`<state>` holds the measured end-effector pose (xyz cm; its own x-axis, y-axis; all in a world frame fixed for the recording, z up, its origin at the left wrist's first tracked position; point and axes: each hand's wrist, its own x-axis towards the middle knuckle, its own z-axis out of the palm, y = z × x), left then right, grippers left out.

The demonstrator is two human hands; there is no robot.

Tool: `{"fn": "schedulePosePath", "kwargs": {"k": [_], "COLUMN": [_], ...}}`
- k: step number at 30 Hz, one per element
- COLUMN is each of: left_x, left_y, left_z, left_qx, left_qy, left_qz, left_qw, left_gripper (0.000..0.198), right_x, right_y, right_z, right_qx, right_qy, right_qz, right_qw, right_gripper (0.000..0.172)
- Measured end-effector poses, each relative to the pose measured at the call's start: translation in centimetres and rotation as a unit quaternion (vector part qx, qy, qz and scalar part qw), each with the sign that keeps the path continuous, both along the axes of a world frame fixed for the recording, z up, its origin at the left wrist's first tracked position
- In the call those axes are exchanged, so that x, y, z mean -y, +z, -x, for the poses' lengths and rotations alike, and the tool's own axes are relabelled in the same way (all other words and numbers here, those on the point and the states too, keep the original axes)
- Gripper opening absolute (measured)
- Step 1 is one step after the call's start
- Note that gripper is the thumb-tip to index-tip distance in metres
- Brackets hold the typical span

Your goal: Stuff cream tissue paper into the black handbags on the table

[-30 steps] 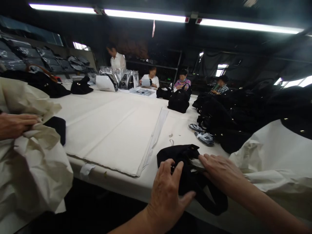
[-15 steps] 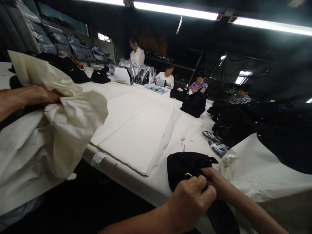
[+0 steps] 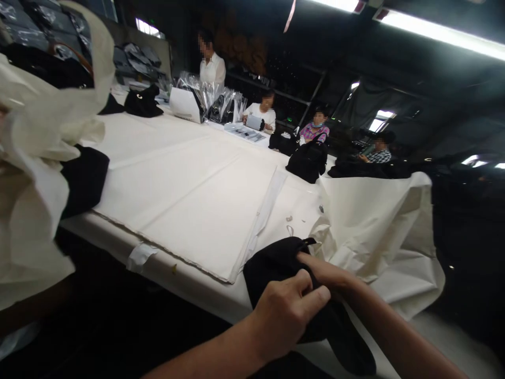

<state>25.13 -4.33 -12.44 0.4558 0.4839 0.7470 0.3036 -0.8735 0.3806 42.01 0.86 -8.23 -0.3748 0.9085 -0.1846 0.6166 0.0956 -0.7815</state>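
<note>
A black fabric bag point(image 3: 272, 263) lies at the near edge of the white table. My left hand point(image 3: 288, 310) is closed on the bag's upper edge, thumb and fingers pinched together. My right hand point(image 3: 321, 271) reaches into the bag's mouth from the right, and its fingers are hidden inside. A large crumpled sheet of cream paper point(image 3: 379, 226) fans out just behind my right wrist, its narrow gathered end close to the bag's opening. A black strap point(image 3: 351, 342) hangs below my right forearm.
Flat cream sheets point(image 3: 189, 200) are stacked on the table point(image 3: 153, 231). At left, crumpled paper point(image 3: 35, 137) and a black bag point(image 3: 84, 181) are with a co-worker, mostly out of view. Black bags point(image 3: 307, 158), plastic-wrapped goods point(image 3: 216, 102) and several seated or standing people are across the table.
The cream paper by my right wrist has risen and spread over the table's right side. The view has shifted slightly. At left, the co-worker's paper has moved, exposing a black bag.
</note>
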Motion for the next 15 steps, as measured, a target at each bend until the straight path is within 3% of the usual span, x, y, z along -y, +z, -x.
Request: {"fn": "schedulePosePath", "kwargs": {"k": [3, 5, 8, 10, 13, 15], "left_x": [-1.3, -2.0, -2.6, -2.6, -2.0, -1.2], "left_y": [-0.3, -0.4, -0.3, -0.1, 0.7, 1.6], "left_z": [0.6, 0.8, 1.0, 0.9, 0.6, 0.4], "left_qx": [0.026, 0.036, 0.039, 0.040, 0.049, 0.059], "left_qy": [0.035, 0.049, 0.044, 0.040, 0.033, 0.039], "left_qz": [0.014, 0.031, 0.053, 0.047, 0.005, -0.027], "left_qw": [0.999, 0.998, 0.997, 0.997, 0.998, 0.997], "left_gripper": [0.026, 0.025, 0.028, 0.032, 0.028, 0.022], "right_x": [1.5, 4.2, 9.3, 12.2, 14.5, 14.9], "right_y": [3.6, 5.7, 6.9, 5.6, 1.8, -0.4], "right_z": [-0.3, -1.3, -4.1, -6.2, -7.9, -7.9], "right_qx": [-0.026, -0.069, -0.104, -0.059, -0.008, -0.088], "right_qy": [-0.002, -0.042, -0.145, -0.206, -0.253, -0.254], "right_qz": [0.024, -0.015, -0.063, -0.028, 0.022, 0.027], "right_qw": [0.999, 0.997, 0.982, 0.976, 0.967, 0.963], "right_gripper": [0.032, 0.035, 0.034, 0.044, 0.058, 0.056]}}
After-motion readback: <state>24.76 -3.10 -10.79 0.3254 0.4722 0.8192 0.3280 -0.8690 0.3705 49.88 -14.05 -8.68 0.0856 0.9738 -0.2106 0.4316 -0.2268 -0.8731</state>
